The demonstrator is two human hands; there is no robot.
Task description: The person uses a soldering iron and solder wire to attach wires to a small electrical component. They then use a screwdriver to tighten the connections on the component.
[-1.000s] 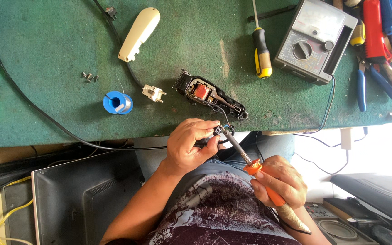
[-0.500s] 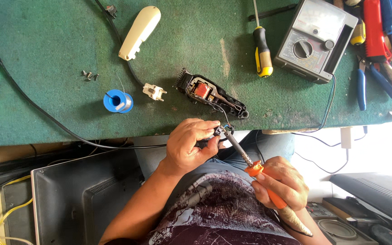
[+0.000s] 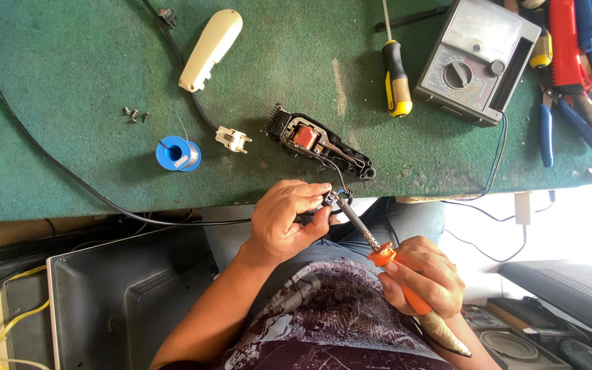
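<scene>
My left hand (image 3: 284,218) pinches a small black part with wires (image 3: 330,199) just off the front edge of the green bench. In my right hand (image 3: 425,273) is an orange-handled soldering iron (image 3: 405,284), and its metal tip reaches up to that part. Thin wires run from the part to an opened hair clipper body (image 3: 318,142) lying on the green mat (image 3: 90,82), with its coil and red piece exposed.
A blue solder spool (image 3: 177,153), white plug (image 3: 233,139), cream clipper cover (image 3: 210,48), small screws (image 3: 135,114), yellow-black screwdriver (image 3: 396,75), grey multimeter (image 3: 475,58) and pliers (image 3: 548,127) lie on the mat. A black cable (image 3: 49,157) crosses it. A dark monitor (image 3: 125,301) stands below.
Both hands stay almost still. The soldering iron tip remains at the small part held by my left hand.
</scene>
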